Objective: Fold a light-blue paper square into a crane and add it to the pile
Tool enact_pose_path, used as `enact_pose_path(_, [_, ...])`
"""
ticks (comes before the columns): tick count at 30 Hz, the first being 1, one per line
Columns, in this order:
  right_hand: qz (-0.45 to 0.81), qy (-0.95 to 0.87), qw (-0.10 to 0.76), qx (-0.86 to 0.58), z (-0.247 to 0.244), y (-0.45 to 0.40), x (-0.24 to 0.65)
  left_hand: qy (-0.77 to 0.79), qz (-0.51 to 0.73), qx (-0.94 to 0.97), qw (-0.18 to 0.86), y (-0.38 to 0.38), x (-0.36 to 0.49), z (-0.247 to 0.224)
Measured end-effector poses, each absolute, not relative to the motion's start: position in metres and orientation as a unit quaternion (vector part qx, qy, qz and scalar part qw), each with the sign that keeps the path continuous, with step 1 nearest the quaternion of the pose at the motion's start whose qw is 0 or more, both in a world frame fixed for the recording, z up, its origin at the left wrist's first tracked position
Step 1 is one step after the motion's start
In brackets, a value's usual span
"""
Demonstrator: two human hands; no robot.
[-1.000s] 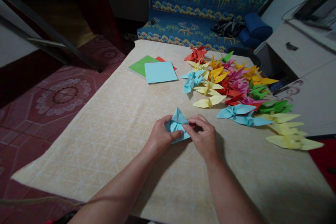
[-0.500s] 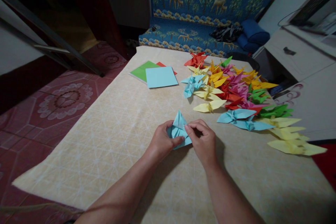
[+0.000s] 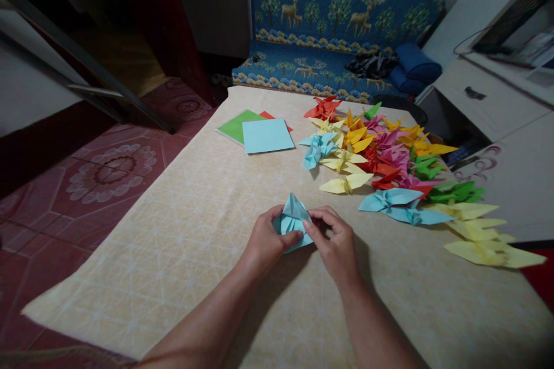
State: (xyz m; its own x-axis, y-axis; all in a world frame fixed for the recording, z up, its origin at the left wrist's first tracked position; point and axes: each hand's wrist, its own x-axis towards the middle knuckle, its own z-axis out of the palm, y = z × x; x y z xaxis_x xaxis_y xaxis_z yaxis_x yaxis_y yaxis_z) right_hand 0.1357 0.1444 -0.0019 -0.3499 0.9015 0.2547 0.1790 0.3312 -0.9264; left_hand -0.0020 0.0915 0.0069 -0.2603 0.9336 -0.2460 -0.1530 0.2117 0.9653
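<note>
Well beyond the left hand [image 3: 265, 242] and right hand [image 3: 337, 242], a blue deer-and-tree-patterned sofa [image 3: 320, 17] bears blue bolster cushions [image 3: 418, 62] and a crumpled dark cloth [image 3: 373, 64]. Farther right of the right hand stands a white cabinet [image 3: 513, 179] with a dark handle [image 3: 475, 93]; well left of the left hand, a metal frame [image 3: 97, 91] stands on red floral floor tiles [image 3: 108, 172].

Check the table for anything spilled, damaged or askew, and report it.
Nothing looks spilled or damaged, including the folded paper being held. Only mildly askew: left of the paper birds, the blue sheet lies turned across the green sheet and the red sheet, edges out of line.
</note>
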Motion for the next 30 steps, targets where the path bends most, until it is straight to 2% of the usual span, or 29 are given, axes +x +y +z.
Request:
enact_pose_path(16, [0.398,-0.694,0.416,-0.433,-0.007,0.143,0.13,0.579,0.552,0.329,0.502,0.092,0.0,0.008])
enact_pose_path(25, [0.438,-0.67,0.42,-0.427,-0.004,0.145,0.133,0.476,0.562,0.177,0.652,0.087,-0.01,0.013])
enact_pose_path(30, [0.473,-0.666,0.396,-0.419,0.0,0.15,0.138,0.471,0.548,0.174,0.669,0.088,-0.015,0.012])
